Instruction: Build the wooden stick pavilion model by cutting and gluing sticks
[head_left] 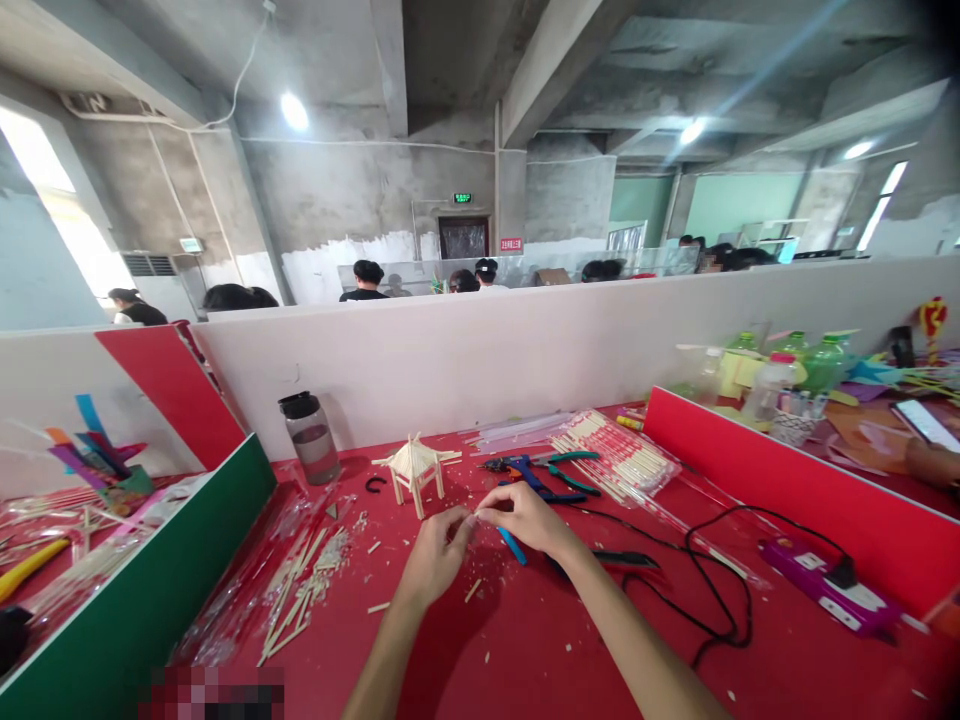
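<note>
Left hand and right hand meet at the fingertips; cannot tell what, if anything, they pinch. Model upright, just beyond; sticks lie left.

Stick pavilion in the way just beyond left hand. Blue pliers just past right hand, black cable looping to its right. Loose sticks left of left hand. Passable: red tabletop bodyward of both, low scraps.
</note>
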